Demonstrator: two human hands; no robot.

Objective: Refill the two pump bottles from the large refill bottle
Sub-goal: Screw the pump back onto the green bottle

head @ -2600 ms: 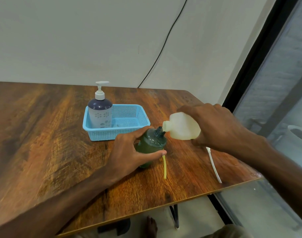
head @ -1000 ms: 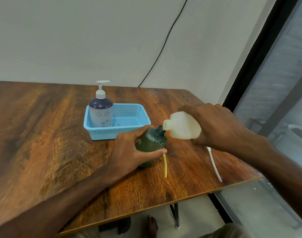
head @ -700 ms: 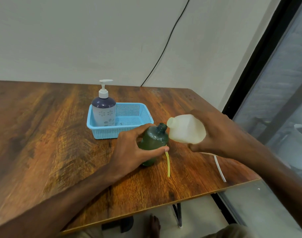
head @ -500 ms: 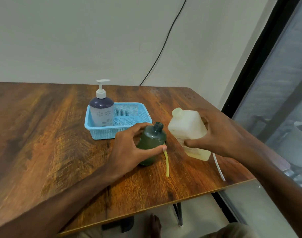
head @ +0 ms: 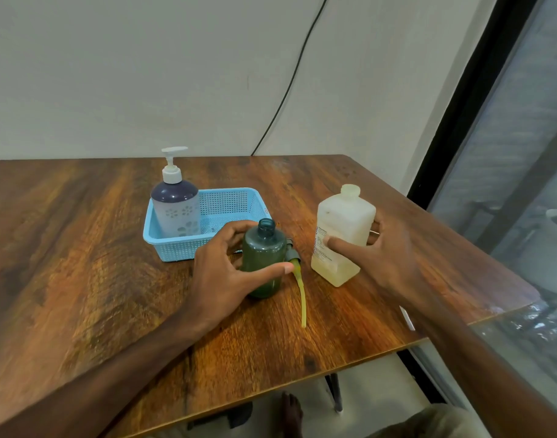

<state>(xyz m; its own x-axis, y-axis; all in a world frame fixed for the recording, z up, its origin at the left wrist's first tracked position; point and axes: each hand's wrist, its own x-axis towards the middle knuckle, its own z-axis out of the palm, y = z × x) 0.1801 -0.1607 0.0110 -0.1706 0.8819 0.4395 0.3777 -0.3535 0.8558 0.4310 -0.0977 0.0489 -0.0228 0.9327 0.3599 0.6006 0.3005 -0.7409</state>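
Left hand (head: pixel 222 270) is wrapped round the open green pump bottle (head: pixel 264 263) so it can't tip, and the right hand (head: pixel 388 260) grips the refill bottle (head: pixel 343 222), which stands upright on the surface (head: pixel 81 248) just beside it. Its pump (head: pixel 297 279) lies alongside, tube out, leaving the neck free for pouring. The other pump bottle (head: pixel 176 210) sits capped in the blue basket (head: pixel 236 197).

head cam | faces forward-down | close over table (head: pixel 81 263) | single view

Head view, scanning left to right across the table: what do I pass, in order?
In order: white pump bottle → green bottle → yellow dip tube → refill bottle.
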